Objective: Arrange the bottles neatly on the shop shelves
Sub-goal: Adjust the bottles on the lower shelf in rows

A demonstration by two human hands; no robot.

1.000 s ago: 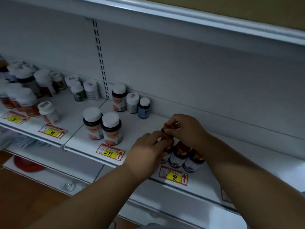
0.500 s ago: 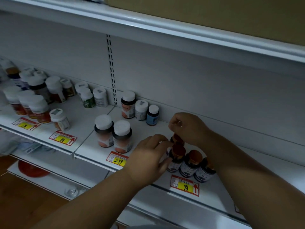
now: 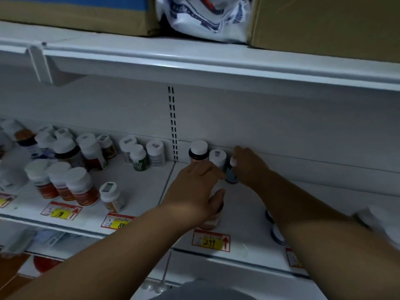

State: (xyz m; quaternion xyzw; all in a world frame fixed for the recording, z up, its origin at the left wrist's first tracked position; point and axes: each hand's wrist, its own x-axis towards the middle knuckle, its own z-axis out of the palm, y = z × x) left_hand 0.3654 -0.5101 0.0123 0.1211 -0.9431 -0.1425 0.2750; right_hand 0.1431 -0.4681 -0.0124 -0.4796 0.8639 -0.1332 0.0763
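Here, in the head view, a smooth white metal shelf [image 3: 138, 191] with a rounded front lip carries rows of cylindrical plastic bottles, most with flat white screw caps. The right hand [image 3: 251, 165] reaches to the back of the shelf and curls around a small blue bottle [image 3: 231, 173] with a white cap, fingers closed on its upper part while its base rests on the shelf. Just to the left of it stand a white-capped pale bottle [image 3: 217, 158] and a taller dark bottle [image 3: 197, 150] with a broad white cap, both against the back panel. The left hand [image 3: 194, 189] lies lower and nearer the front, palm down, its thumb and fingers wrapped over a dark-topped bottle with an orange label [image 3: 213, 219] that is mostly hidden beneath it. A red and yellow price tag [image 3: 211, 240] is stuck to the shelf lip directly below. Further left, a cluster of orange-labelled bottles [image 3: 73, 187] with white caps stands near the front edge, and a green-labelled bottle [image 3: 139, 158] sits behind. Two dark bottles with blue-edged labels [image 3: 275, 230] peek out beside the right forearm. On the upper shelf [image 3: 216, 66], matte brown cardboard boxes [image 3: 324, 24] flank a crumpled white printed bag [image 3: 203, 16].
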